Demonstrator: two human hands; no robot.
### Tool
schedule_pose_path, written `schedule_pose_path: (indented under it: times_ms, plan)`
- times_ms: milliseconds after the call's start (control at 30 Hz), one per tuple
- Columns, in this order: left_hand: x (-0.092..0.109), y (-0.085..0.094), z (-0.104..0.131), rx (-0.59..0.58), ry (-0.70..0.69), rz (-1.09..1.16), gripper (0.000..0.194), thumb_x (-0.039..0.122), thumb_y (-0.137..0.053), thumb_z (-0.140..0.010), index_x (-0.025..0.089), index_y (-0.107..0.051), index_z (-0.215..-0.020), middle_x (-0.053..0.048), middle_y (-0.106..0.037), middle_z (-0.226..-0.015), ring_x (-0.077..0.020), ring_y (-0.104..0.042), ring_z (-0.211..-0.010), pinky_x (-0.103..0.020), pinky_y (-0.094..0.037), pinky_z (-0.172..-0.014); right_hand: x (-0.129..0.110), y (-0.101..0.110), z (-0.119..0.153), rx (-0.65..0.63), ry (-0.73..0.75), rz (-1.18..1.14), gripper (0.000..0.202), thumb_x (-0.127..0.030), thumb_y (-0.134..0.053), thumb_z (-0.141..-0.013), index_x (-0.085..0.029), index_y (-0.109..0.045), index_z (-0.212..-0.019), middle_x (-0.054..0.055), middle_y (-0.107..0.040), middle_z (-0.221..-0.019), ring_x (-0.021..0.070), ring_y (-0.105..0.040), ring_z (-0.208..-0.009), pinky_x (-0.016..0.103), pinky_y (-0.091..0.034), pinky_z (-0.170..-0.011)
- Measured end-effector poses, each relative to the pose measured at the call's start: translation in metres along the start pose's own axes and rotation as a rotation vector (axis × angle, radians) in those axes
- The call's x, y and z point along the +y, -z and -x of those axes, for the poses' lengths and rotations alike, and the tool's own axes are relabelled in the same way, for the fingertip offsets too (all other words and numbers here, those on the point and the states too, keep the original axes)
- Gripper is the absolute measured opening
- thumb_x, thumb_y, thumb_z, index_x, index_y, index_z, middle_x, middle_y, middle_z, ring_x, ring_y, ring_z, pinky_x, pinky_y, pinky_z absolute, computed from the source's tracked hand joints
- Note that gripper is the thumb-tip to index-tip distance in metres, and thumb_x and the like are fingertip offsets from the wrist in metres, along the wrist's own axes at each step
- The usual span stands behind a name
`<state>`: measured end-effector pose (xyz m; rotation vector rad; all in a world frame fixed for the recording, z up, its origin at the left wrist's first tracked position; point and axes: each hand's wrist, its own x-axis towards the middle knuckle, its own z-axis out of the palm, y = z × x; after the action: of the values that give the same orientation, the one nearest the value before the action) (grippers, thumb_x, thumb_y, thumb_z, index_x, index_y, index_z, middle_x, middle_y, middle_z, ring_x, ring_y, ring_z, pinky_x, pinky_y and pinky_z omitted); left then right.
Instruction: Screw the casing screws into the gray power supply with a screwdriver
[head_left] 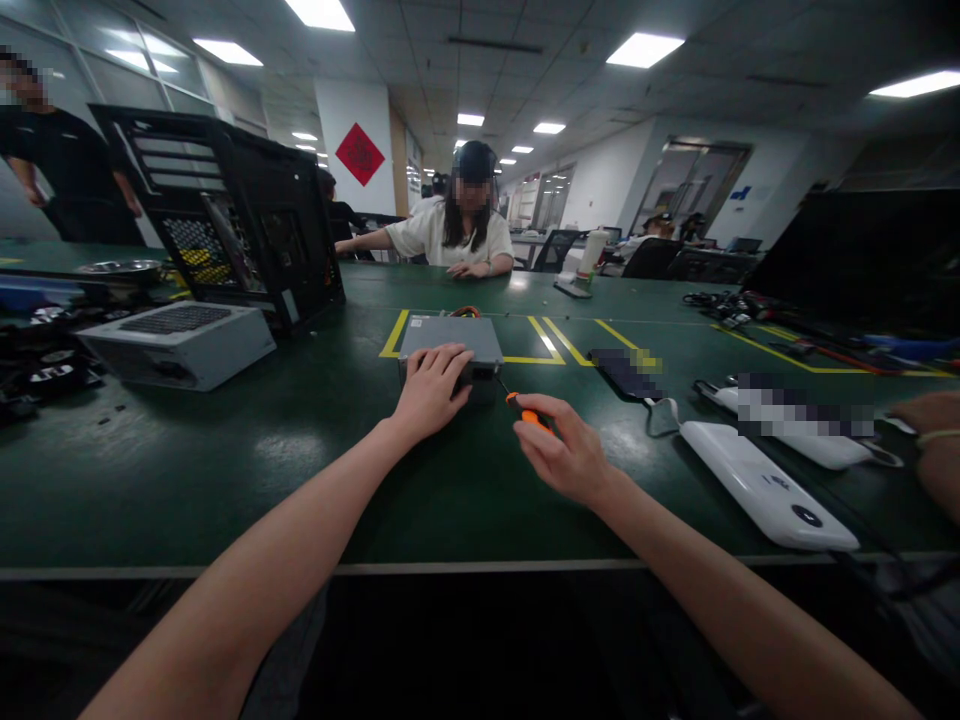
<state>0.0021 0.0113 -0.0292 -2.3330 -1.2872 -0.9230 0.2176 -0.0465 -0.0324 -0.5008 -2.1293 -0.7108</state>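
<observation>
A grey computer power supply [471,338] lies on the green table in front of me, a bundle of coloured wires showing behind it. Across its top and near edge rests my left hand [433,392], fingers over the metal and thumb down at the front face, gripping it. My right hand [566,450] is closed around the orange-and-black handle of a screwdriver [531,412]. The thin shaft points up and left, its tip at the right front corner of the power supply; whether it sits in a screw I cannot tell.
To the left are another power supply [187,345] and a black computer case [240,210]. White power banks [765,485] and a dark phone [626,373] lie right. A person [469,215] sits opposite; another person's hand [930,412] shows at the right edge.
</observation>
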Motion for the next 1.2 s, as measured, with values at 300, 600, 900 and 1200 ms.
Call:
schedule_pose_path:
  times_ms: [300,600,900,1200]
  plan:
    - [-0.0002,-0.0008,-0.0001,-0.002,0.002,-0.007,0.044,0.026,-0.049,-0.083,0.023,-0.043,-0.126,-0.007,-0.047,-0.132,-0.0244,-0.040,-0.122,-0.042,-0.026,-0.101,0.0001,0.0023,-0.0020,0.018,0.018,0.006,0.036,-0.007,-0.054,-0.077,-0.024,-0.045,-0.108,0.009,-0.051,-0.113,0.0200,-0.053,-0.105,0.035,-0.054,-0.078]
    - [0.0004,-0.0012,0.0000,-0.008,0.006,-0.010,0.045,0.025,-0.050,-0.082,0.023,-0.043,-0.127,-0.008,-0.047,-0.133,-0.0250,-0.039,-0.123,-0.043,-0.025,-0.101,0.0013,0.0005,-0.0004,0.015,-0.002,-0.002,0.032,-0.008,-0.053,-0.077,-0.025,-0.047,-0.104,0.008,-0.052,-0.117,0.0198,-0.053,-0.108,0.034,-0.054,-0.078]
    - [-0.0006,-0.0015,0.0002,0.000,-0.008,-0.021,0.044,0.026,-0.049,-0.083,0.022,-0.043,-0.126,-0.007,-0.048,-0.132,-0.0245,-0.039,-0.123,-0.042,-0.025,-0.101,0.0006,0.0013,-0.0003,0.045,0.021,0.024,0.034,-0.008,-0.056,-0.077,-0.024,-0.048,-0.105,0.008,-0.054,-0.113,0.0195,-0.054,-0.105,0.034,-0.054,-0.078]
    - [0.0007,-0.0004,0.0002,-0.005,0.005,-0.026,0.045,0.026,-0.050,-0.082,0.022,-0.043,-0.126,-0.007,-0.047,-0.132,-0.0248,-0.040,-0.122,-0.042,-0.026,-0.101,0.0000,0.0012,-0.0019,0.068,-0.052,-0.002,0.036,-0.007,-0.053,-0.078,-0.023,-0.044,-0.108,0.010,-0.054,-0.113,0.0190,-0.055,-0.104,0.033,-0.054,-0.078]
